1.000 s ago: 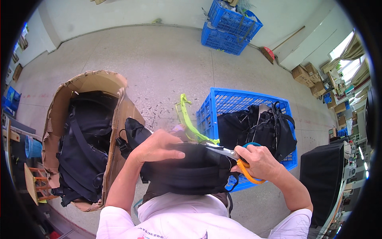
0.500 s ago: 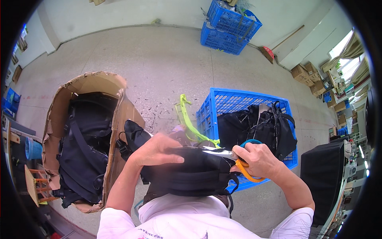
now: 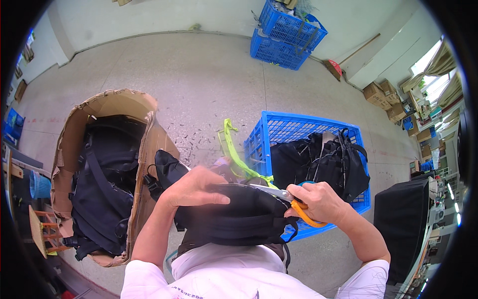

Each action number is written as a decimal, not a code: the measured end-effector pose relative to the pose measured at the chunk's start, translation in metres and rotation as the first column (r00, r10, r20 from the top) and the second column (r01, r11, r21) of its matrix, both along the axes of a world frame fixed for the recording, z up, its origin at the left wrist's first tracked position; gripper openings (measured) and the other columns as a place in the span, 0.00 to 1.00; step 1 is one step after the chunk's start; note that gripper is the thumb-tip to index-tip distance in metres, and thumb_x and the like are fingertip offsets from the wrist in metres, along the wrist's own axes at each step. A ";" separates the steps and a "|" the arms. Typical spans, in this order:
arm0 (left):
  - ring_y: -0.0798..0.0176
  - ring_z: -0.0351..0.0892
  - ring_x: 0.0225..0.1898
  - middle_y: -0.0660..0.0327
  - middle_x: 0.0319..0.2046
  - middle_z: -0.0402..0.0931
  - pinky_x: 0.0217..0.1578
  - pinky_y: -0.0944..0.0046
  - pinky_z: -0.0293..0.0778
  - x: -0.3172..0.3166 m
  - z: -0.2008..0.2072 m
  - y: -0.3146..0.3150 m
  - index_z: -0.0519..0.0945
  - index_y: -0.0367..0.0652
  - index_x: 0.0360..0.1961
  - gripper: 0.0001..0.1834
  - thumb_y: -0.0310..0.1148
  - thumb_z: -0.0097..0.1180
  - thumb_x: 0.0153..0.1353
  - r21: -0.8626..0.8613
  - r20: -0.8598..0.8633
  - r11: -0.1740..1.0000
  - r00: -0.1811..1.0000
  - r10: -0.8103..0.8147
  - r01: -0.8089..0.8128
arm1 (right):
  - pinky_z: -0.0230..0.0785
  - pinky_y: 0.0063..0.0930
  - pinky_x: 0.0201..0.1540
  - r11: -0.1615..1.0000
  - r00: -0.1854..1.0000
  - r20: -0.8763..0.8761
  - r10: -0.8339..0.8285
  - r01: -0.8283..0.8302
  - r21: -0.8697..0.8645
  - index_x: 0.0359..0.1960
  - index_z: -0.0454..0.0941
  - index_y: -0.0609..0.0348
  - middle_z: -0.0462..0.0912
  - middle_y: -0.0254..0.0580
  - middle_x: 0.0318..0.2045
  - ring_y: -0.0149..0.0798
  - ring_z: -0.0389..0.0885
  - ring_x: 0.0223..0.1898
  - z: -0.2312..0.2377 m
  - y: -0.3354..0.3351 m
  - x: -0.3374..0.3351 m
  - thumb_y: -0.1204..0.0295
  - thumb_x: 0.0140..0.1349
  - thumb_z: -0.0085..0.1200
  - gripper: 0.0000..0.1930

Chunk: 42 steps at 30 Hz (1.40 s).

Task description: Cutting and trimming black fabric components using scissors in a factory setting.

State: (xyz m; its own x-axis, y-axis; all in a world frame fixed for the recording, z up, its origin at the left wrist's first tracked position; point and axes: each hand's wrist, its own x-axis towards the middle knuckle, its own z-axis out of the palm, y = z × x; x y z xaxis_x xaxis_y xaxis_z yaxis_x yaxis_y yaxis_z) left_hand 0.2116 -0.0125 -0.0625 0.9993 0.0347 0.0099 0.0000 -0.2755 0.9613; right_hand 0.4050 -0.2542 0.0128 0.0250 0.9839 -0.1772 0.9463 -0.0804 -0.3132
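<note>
A black backpack [image 3: 234,219] lies across my lap, its upper edge turned up in front of me. My left hand [image 3: 195,188] grips that edge on the left side, the thumb in front and the other fingers hidden behind it. In my right hand [image 3: 318,202] is a pair of scissors [image 3: 307,218] with orange and teal handles. The silver blades point left along the edge of the backpack; whether fabric is between them I cannot tell. Straps hang at the backpack's right end.
At left stands a cardboard box [image 3: 64,164] holding black backpacks [image 3: 107,184]. A blue crate [image 3: 308,119] at right holds more black bags [image 3: 323,159]. Bright green strips [image 3: 234,152] drape beside it. Dark scraps litter the floor [image 3: 199,89]; stacked blue crates [image 3: 281,45] stand by the wall.
My right hand has shifted slightly left and turned with the scissors, and less of the teal handle shows. My left hand and the backpack are nearly unmoved.
</note>
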 end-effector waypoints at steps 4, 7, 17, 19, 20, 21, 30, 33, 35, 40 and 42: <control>0.56 0.71 0.22 0.50 0.20 0.72 0.26 0.62 0.68 0.002 0.002 -0.001 0.78 0.34 0.29 0.20 0.43 0.63 0.47 0.051 -0.001 0.999 1.000 0.003 -0.003 | 0.66 0.20 0.28 0.953 0.903 -0.407 -0.138 0.234 0.194 0.43 0.72 0.59 0.72 0.39 0.23 0.30 0.71 0.24 -0.002 0.009 -0.001 0.52 0.42 0.67 0.31; 0.49 0.75 0.26 0.48 0.23 0.74 0.30 0.58 0.69 0.009 0.007 -0.010 0.79 0.35 0.31 0.21 0.43 0.63 0.46 0.126 -0.038 0.992 0.999 0.023 -0.018 | 0.67 0.21 0.33 0.946 0.731 -0.649 -0.211 0.321 0.054 0.49 0.69 0.61 0.74 0.37 0.28 0.29 0.71 0.27 -0.014 0.025 -0.012 0.65 0.46 0.68 0.29; 0.46 0.77 0.32 0.52 0.28 0.78 0.36 0.57 0.72 -0.041 0.013 0.053 0.80 0.39 0.32 0.21 0.39 0.66 0.35 0.658 0.028 0.742 0.989 0.145 -0.127 | 0.61 0.15 0.39 0.901 0.383 -0.873 -0.302 0.414 -0.130 0.45 0.73 0.56 0.71 0.26 0.31 0.21 0.67 0.32 -0.036 0.012 -0.018 0.80 0.46 0.62 0.22; 0.57 0.77 0.29 0.55 0.25 0.77 0.32 0.62 0.72 -0.057 0.004 0.064 0.80 0.38 0.29 0.18 0.33 0.69 0.34 0.453 -0.016 0.850 0.950 0.310 -0.270 | 0.57 0.14 0.28 0.918 0.450 -0.863 -0.228 0.395 -0.036 0.48 0.72 0.58 0.67 0.24 0.24 0.18 0.63 0.25 -0.038 0.005 -0.019 0.82 0.49 0.57 0.21; 0.62 0.77 0.28 0.58 0.24 0.77 0.30 0.65 0.71 -0.062 -0.002 0.064 0.80 0.37 0.27 0.16 0.30 0.69 0.34 0.231 -0.113 0.912 0.922 0.370 -0.338 | 0.57 0.14 0.28 0.917 0.446 -0.865 -0.231 0.397 -0.040 0.48 0.72 0.58 0.67 0.24 0.24 0.18 0.63 0.25 -0.037 0.003 -0.019 0.82 0.49 0.57 0.21; 0.62 0.77 0.28 0.58 0.24 0.77 0.30 0.65 0.71 -0.061 -0.009 0.060 0.80 0.37 0.27 0.16 0.30 0.69 0.34 0.228 -0.117 0.914 0.923 0.368 -0.335 | 0.59 0.15 0.29 0.915 0.512 -0.821 -0.254 0.403 -0.031 0.47 0.71 0.59 0.68 0.27 0.23 0.21 0.65 0.25 -0.034 0.001 -0.020 0.81 0.49 0.60 0.21; 0.69 0.73 0.27 0.63 0.22 0.74 0.30 0.70 0.67 -0.059 -0.013 0.045 0.79 0.37 0.23 0.09 0.22 0.66 0.37 0.053 0.020 0.896 0.898 0.440 -0.441 | 0.69 0.31 0.36 0.986 0.967 -0.195 -0.162 0.154 -0.058 0.49 0.69 0.55 0.70 0.44 0.33 0.42 0.73 0.34 -0.005 -0.007 0.005 0.37 0.37 0.62 0.43; 0.70 0.72 0.27 0.63 0.22 0.74 0.31 0.71 0.67 -0.059 -0.012 0.045 0.79 0.37 0.23 0.09 0.23 0.66 0.37 0.029 -0.007 0.900 0.900 0.436 -0.435 | 0.65 0.33 0.33 0.995 0.996 0.078 -0.041 0.048 -0.087 0.48 0.70 0.53 0.70 0.43 0.31 0.41 0.70 0.32 0.007 -0.007 0.005 0.40 0.37 0.63 0.40; 0.70 0.72 0.27 0.63 0.22 0.74 0.30 0.70 0.66 -0.060 -0.011 0.046 0.79 0.37 0.23 0.09 0.23 0.66 0.37 0.019 0.007 0.906 0.906 0.423 -0.423 | 0.64 0.33 0.31 0.998 0.995 0.098 -0.006 0.013 -0.067 0.46 0.71 0.55 0.70 0.43 0.28 0.40 0.70 0.31 0.010 -0.003 0.007 0.39 0.41 0.61 0.37; 0.70 0.71 0.26 0.64 0.21 0.72 0.29 0.70 0.66 -0.063 -0.011 0.048 0.78 0.37 0.23 0.09 0.23 0.66 0.38 -0.012 0.000 0.911 0.911 0.413 -0.413 | 0.62 0.30 0.24 0.996 0.983 0.160 0.084 -0.079 -0.040 0.39 0.72 0.56 0.70 0.40 0.23 0.37 0.69 0.26 0.013 0.009 0.007 0.43 0.48 0.58 0.29; 0.71 0.71 0.26 0.64 0.21 0.72 0.29 0.70 0.65 -0.064 -0.013 0.049 0.78 0.36 0.23 0.09 0.23 0.66 0.39 -0.041 -0.009 0.911 0.912 0.410 -0.410 | 0.61 0.28 0.20 0.992 0.976 0.176 0.128 -0.129 -0.004 0.35 0.71 0.56 0.69 0.38 0.20 0.35 0.69 0.22 0.011 0.011 0.008 0.45 0.51 0.56 0.26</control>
State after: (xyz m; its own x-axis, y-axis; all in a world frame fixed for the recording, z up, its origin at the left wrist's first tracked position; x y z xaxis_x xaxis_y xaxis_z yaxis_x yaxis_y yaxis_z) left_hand 0.1472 0.0370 -0.0751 0.8972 0.4417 -0.0006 0.1049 -0.2118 0.9717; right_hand 0.4134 -0.2427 0.0240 -0.0719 0.9822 -0.1736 0.9888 0.0474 -0.1413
